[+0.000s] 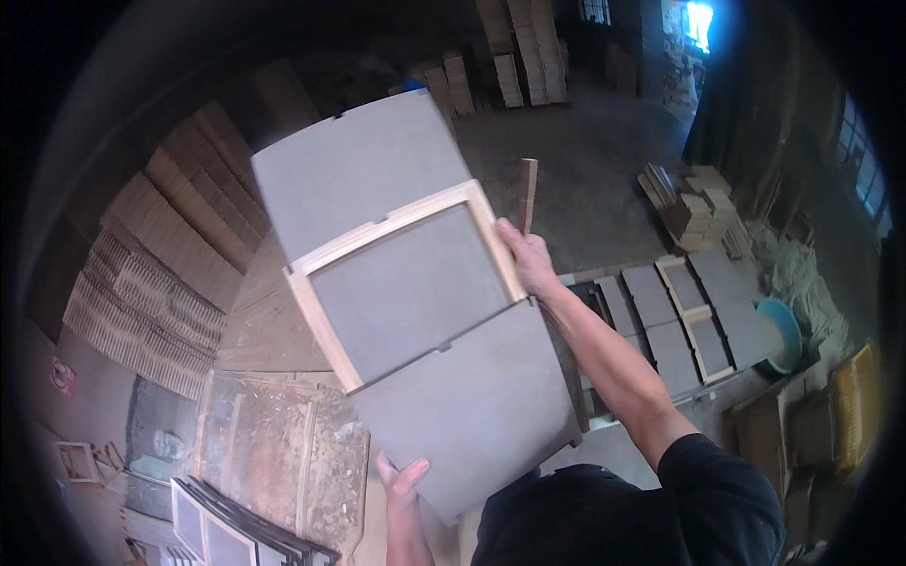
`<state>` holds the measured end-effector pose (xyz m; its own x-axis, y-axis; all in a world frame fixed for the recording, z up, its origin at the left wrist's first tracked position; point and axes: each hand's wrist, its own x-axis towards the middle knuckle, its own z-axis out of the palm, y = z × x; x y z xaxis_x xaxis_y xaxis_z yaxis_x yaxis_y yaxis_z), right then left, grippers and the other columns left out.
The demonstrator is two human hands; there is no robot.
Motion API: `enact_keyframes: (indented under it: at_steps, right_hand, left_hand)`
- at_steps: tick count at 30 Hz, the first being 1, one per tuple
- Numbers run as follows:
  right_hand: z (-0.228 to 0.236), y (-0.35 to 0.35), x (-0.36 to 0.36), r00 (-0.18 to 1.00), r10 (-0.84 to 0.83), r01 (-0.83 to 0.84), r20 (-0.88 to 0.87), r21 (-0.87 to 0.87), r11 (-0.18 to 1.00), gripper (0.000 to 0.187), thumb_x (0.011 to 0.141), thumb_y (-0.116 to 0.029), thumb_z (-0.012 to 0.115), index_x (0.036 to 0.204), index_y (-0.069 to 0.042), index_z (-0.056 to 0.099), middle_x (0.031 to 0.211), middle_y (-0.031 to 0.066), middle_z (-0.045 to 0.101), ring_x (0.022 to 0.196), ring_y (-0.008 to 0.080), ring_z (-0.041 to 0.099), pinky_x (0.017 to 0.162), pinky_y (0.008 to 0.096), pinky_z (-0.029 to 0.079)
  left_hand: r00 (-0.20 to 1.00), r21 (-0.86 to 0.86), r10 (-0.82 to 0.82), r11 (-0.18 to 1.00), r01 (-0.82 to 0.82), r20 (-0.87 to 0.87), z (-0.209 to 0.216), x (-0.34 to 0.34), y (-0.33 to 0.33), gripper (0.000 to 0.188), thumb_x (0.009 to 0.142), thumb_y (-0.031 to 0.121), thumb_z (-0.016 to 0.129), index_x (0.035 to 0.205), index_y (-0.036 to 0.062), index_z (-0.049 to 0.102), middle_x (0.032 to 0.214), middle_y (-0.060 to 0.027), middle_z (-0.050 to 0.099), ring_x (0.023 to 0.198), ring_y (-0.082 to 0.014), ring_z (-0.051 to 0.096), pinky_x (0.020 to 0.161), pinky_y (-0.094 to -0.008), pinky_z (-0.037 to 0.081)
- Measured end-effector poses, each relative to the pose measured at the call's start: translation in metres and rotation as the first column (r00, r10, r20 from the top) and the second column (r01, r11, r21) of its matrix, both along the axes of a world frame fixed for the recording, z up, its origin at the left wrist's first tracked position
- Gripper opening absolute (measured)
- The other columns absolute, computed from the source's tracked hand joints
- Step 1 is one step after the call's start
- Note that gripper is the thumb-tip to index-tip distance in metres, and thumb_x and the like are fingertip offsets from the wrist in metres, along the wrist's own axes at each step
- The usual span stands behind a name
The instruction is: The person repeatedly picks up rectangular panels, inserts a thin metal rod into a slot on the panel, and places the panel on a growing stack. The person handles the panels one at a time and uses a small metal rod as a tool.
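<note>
A long piece made of grey boards and a pale wooden frame [326, 337] spans the middle of the view, tilted up toward the far left. One grey board [462, 396] lies nearest me, the framed section is in the middle, and another grey board [363, 156] extends beyond it. My left hand [401, 479] grips the near board at its lower left edge, thumb on top, other fingers mostly hidden underneath. At the frame's right side, my right hand [530, 259] is closed on the edge; its fingertips are partly hidden.
Similar grey panels [665, 335] lie in rows at the right, beside a teal basin [779, 335]. A worn wooden bench [274, 443] stands at lower left, with framed panels [222, 538] stacked by it. Tall stacks of boards [156, 283] line the left; wood pieces [703, 208] are piled farther right.
</note>
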<state>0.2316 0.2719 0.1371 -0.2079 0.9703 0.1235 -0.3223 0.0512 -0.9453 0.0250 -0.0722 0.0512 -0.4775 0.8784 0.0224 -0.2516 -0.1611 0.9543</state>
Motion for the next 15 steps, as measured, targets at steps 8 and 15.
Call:
enact_keyframes:
  at_steps: [8,15]
  right_hand:
    - [0.062,0.039,-0.035,0.982,0.062,-0.061,-0.179,0.009,0.998,0.072,0.099,-0.064,0.052,0.139,-0.004,0.055,0.126,0.0112,0.062,0.115,0.0211,0.060,0.101,0.0367,0.049]
    - [0.068,0.088,-0.090,0.932,0.324,-0.293,-0.163,0.186,0.938,0.040,0.090,-0.044,0.068,0.109,-0.009,0.068,0.104,0.0099,0.069,0.098,0.0216,0.066,0.092,0.0380,0.053]
  left_hand:
    - [0.975,0.050,-0.217,0.974,0.219,-0.051,0.003,-0.072,0.078,0.079,0.068,0.017,0.088,0.135,-0.0065,0.054,0.125,-0.0133,0.064,0.118,-0.0229,0.061,0.103,-0.0381,0.047]
    - [0.995,0.079,-0.102,0.992,0.102,0.001,-0.010,-0.148,0.074,0.078,0.070,0.014,0.089,0.137,-0.0056,0.055,0.128,-0.0127,0.065,0.118,-0.0214,0.061,0.104,-0.0375,0.047]
